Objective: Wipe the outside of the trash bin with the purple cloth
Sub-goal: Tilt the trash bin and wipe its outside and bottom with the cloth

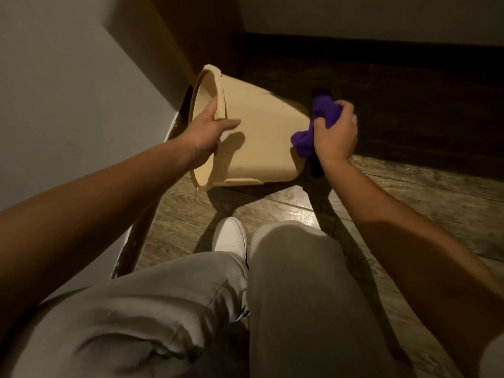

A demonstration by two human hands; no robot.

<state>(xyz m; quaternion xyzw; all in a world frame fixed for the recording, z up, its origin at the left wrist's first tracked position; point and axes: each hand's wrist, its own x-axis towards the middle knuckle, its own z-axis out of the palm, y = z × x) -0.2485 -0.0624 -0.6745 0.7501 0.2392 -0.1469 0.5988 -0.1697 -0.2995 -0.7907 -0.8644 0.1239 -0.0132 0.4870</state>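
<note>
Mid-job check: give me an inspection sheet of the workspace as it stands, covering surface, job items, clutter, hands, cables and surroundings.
Surface: wood-plank floor, glossy patch near the bin, far part in deep shadow.
Job's things: beige trash bin tipped on its side, open mouth toward the wall on the left; purple cloth bunched against the bin's base end.
Clutter: nothing seen.
Hands: left hand grips the bin's rim, thumb lying on the outer wall; right hand closed around the cloth.
Cables: nothing seen.
Surroundings: pale wall on the left, dark baseboard at the back, the person's grey trousers and white shoe in the foreground.
</note>
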